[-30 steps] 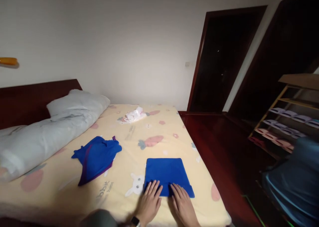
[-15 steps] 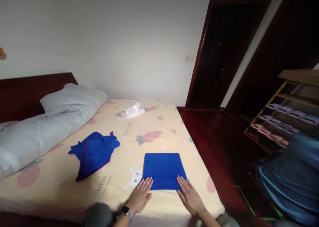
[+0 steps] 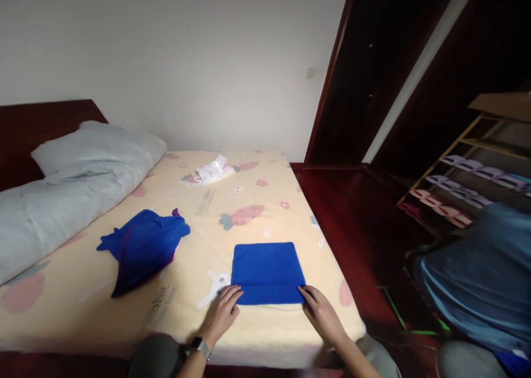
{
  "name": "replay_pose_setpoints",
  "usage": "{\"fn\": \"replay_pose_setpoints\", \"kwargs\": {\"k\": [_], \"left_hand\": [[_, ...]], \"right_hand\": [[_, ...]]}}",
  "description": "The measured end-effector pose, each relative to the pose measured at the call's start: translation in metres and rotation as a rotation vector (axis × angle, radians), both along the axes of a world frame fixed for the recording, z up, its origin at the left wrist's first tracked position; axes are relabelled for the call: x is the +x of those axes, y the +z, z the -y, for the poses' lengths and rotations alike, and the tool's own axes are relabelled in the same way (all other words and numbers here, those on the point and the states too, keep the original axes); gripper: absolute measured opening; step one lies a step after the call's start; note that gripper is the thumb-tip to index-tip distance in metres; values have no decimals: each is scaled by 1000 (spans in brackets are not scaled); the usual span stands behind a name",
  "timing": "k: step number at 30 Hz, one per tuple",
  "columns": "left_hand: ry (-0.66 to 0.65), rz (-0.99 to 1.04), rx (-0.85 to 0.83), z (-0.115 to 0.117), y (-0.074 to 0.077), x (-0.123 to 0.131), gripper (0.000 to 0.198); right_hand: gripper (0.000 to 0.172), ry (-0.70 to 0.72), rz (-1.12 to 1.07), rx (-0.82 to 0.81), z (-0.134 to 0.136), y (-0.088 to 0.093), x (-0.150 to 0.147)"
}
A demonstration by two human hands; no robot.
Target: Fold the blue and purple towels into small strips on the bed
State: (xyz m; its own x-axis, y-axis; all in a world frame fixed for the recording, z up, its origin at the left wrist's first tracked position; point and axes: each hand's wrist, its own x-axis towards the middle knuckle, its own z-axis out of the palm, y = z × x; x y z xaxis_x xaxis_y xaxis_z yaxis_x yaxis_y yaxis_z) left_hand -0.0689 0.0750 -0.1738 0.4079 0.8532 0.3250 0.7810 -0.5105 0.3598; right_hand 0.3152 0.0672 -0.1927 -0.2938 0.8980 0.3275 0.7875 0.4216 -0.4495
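Note:
A blue cloth lies flat on the bed, its near edge turned up in a straight strip. My left hand is at the left end of that strip, fingers bent and closed on the cloth's edge. At the strip's right end, my right hand pinches the other edge between thumb and fingers. The fingertips partly cover both edges. Farther left, apart from my hands, a crumpled blue cloth piece with purple trim lies on the sheet.
The bed has a cream sheet with carrots and rabbits. A grey quilt lies along its left side, and a crumpled white bag lies toward the wall. Right of the bed stand a slipper rack and a blue-draped item.
My hands have gone from lying flat on the near strip with fingers stretched to gripping its two ends. The whole view has shifted slightly; the blue cloth keeps its folded shape.

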Motion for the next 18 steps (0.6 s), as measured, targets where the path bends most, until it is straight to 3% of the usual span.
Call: {"fn": "replay_pose_setpoints", "kwargs": {"k": [6,10,18], "left_hand": [[14,92,-77,-5,12,2,50],[68,176,-120,-10,16,2,37],[230,320,-94,-22,11,1,33]], "right_hand": [[37,-173,-273,-261,-10,12,8],[36,-176,-383,-387,-22,21,11],[34,-107,-273,-138,-17,9,2]]}}
